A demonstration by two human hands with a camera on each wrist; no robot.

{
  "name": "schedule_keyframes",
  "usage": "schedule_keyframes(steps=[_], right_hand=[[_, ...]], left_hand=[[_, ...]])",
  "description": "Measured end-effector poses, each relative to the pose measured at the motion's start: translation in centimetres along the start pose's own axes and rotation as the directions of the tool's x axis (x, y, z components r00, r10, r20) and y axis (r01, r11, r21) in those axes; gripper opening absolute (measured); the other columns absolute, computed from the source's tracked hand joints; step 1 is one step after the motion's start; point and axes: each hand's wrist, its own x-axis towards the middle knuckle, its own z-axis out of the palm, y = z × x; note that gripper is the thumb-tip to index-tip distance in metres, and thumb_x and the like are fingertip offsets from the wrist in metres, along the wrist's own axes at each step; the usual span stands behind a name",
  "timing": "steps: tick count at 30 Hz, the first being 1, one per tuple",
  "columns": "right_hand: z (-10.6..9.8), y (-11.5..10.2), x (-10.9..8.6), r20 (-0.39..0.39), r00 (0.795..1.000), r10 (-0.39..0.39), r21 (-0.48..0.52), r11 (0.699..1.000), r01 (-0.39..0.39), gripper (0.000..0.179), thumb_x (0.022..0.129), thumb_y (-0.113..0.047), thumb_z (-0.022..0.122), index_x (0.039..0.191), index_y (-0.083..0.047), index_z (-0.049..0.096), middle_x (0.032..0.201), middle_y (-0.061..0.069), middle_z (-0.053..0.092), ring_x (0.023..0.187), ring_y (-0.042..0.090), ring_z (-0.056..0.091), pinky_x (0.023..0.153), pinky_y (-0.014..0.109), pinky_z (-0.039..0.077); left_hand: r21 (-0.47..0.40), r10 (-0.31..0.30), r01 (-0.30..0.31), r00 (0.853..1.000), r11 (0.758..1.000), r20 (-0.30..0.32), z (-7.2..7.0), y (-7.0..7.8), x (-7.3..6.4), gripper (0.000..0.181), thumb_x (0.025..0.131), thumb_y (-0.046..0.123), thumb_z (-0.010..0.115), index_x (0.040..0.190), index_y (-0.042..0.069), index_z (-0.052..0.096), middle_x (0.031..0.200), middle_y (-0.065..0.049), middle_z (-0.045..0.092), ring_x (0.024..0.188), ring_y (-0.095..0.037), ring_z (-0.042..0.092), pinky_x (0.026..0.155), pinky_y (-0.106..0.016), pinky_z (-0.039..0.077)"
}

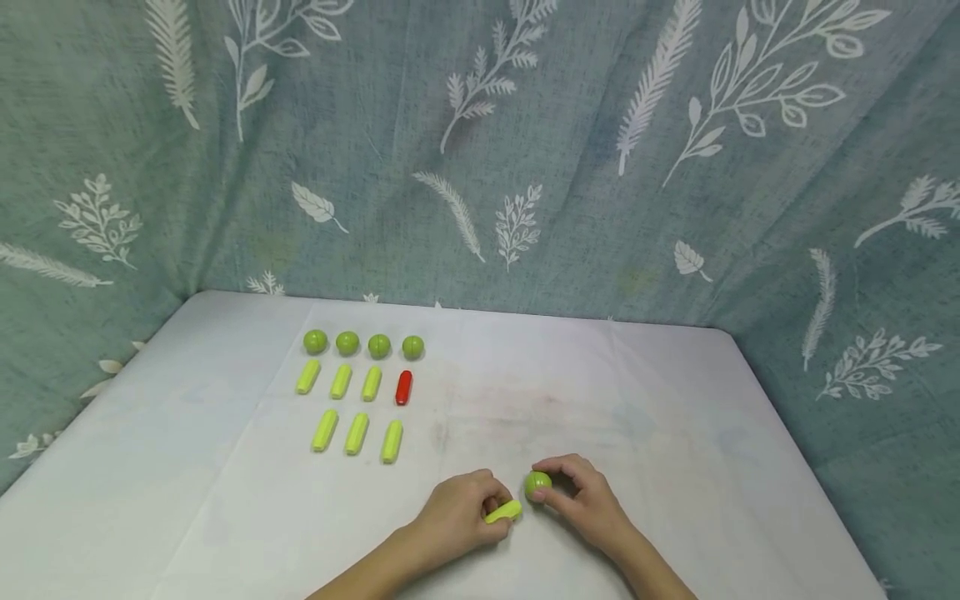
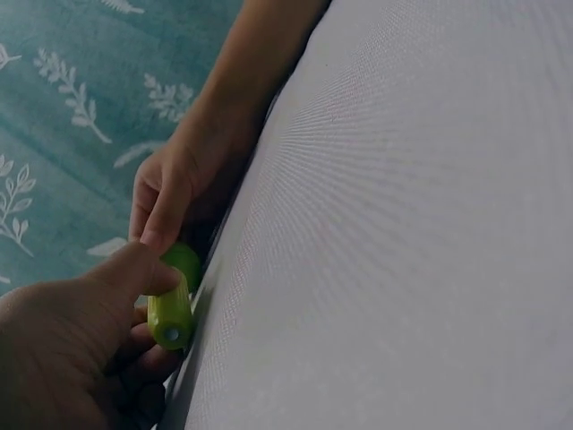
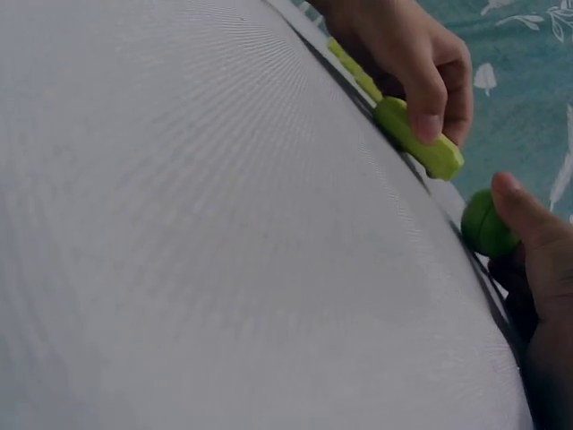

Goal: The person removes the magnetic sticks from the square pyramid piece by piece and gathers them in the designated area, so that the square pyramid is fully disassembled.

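Observation:
Near the front of the white table, the left hand (image 1: 459, 510) pinches a short yellow-green stick-shaped piece (image 1: 507, 510) between thumb and fingers. In the left wrist view the end of this stick (image 2: 170, 321) shows a small pale round spot. Just to its right, the right hand (image 1: 588, 502) holds a round green ball (image 1: 535, 483) with thumb and fingers on opposite sides. A thin groove line runs over the ball (image 3: 483, 222) in the right wrist view. Stick and ball are close together but apart in the head view.
At the table's (image 1: 675, 433) back left, several green balls (image 1: 378, 346) form a row. Below them lie yellow-green sticks (image 1: 341, 381) with one red stick (image 1: 403, 387) at the right end. A nearer row holds three yellow-green sticks (image 1: 356, 433). Leaf-patterned cloth (image 1: 375, 167) hangs behind.

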Motion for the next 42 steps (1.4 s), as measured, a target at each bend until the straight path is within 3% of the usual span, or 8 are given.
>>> schedule_keyframes(steps=[6, 9, 15, 20, 25, 32, 36, 42], right_hand=[[-0.2, 0.2, 0.0, -0.003, 1.0, 0.006, 0.073, 0.997, -0.006, 0.029, 0.082, -0.01, 0.072, 0.11, -0.01, 0.062, 0.105, 0.003, 0.065, 0.1, 0.007, 0.059, 0.087, 0.024, 0.049], [-0.2, 0.3, 0.0, -0.008, 1.0, 0.003, 0.066, 0.998, -0.002, 0.029, 0.081, -0.011, 0.073, 0.108, -0.011, 0.063, 0.104, 0.001, 0.065, 0.099, 0.007, 0.06, 0.086, 0.024, 0.05], [-0.1, 0.2, -0.1, -0.032, 0.998, 0.046, 0.053, 0.998, -0.045, 0.03, 0.078, -0.014, 0.077, 0.105, -0.014, 0.066, 0.102, -0.001, 0.067, 0.096, 0.007, 0.062, 0.083, 0.025, 0.051], [-0.1, -0.1, 0.2, -0.078, 0.994, 0.075, 0.092, 0.993, -0.068, 0.029, 0.077, -0.012, 0.077, 0.105, -0.011, 0.067, 0.102, 0.002, 0.069, 0.094, 0.008, 0.062, 0.082, 0.023, 0.051], [0.1, -0.3, 1.0, -0.07, 0.992, 0.105, 0.123, 0.988, -0.096, 0.028, 0.078, -0.012, 0.076, 0.105, -0.01, 0.066, 0.102, 0.003, 0.069, 0.094, 0.009, 0.062, 0.083, 0.024, 0.051], [0.7, -1.0, 3.7, 0.035, 0.976, 0.215, 0.135, 0.967, -0.218, 0.029, 0.081, -0.022, 0.075, 0.106, -0.014, 0.063, 0.105, 0.0, 0.066, 0.096, 0.013, 0.061, 0.085, 0.028, 0.051], [1.1, -1.3, 5.7, 0.062, 0.968, 0.245, 0.135, 0.958, -0.251, 0.029, 0.082, -0.019, 0.074, 0.108, -0.011, 0.062, 0.107, 0.003, 0.065, 0.098, 0.02, 0.061, 0.085, 0.031, 0.051], [1.6, -3.2, 9.1, 0.06, 0.945, 0.323, 0.143, 0.934, -0.328, 0.028, 0.083, -0.009, 0.072, 0.109, -0.004, 0.062, 0.107, 0.008, 0.065, 0.099, 0.023, 0.06, 0.086, 0.033, 0.05]], left_hand=[[0.011, 0.031, -0.032, 0.998, 0.999, 0.058, -0.5, -0.2, -0.1, 0.024, 0.076, 0.015, 0.07, 0.1, 0.016, 0.068, 0.079, 0.012, 0.05, 0.064, 0.004, 0.041, 0.057, -0.012, 0.037], [-0.003, 0.04, -0.04, 0.989, 0.999, 0.146, -1.2, -0.2, 0.0, 0.027, 0.079, 0.018, 0.07, 0.105, 0.016, 0.067, 0.087, 0.011, 0.048, 0.066, 0.003, 0.042, 0.058, -0.012, 0.038], [-0.128, 0.064, -0.015, 0.92, 0.992, 0.388, -2.9, -1.1, -0.5, 0.053, 0.07, 0.03, 0.083, 0.116, 0.016, 0.062, 0.103, 0.012, 0.041, 0.081, 0.005, 0.048, 0.073, -0.014, 0.045], [-0.144, 0.139, -0.083, 0.886, 0.986, 0.443, -3.6, -1.7, -0.6, 0.056, 0.066, 0.035, 0.084, 0.115, 0.019, 0.06, 0.105, 0.012, 0.041, 0.091, 0.006, 0.049, 0.081, -0.014, 0.045], [-0.126, 0.148, -0.109, 0.922, 0.986, 0.358, -4.2, -2.0, -1.1, 0.052, 0.068, 0.051, 0.078, 0.106, 0.021, 0.06, 0.091, 0.013, 0.044, 0.078, 0.004, 0.046, 0.07, -0.012, 0.043], [-0.06, 0.079, -0.074, 0.993, 0.995, 0.084, -6.8, -3.8, -3.4, 0.05, 0.064, 0.053, 0.08, 0.099, 0.024, 0.06, 0.086, 0.012, 0.045, 0.075, 0.001, 0.045, 0.067, -0.014, 0.041], [-0.021, 0.105, -0.107, 0.991, 0.994, -0.085, -8.7, -5.6, -4.8, 0.052, 0.063, 0.046, 0.083, 0.102, 0.02, 0.063, 0.09, 0.011, 0.048, 0.075, -0.001, 0.046, 0.062, -0.016, 0.041], [0.011, 0.034, -0.032, 0.975, 0.999, -0.222, -12.4, -8.1, -6.8, 0.056, 0.061, 0.033, 0.087, 0.107, 0.012, 0.065, 0.094, 0.014, 0.049, 0.072, -0.005, 0.046, 0.058, -0.018, 0.039]])
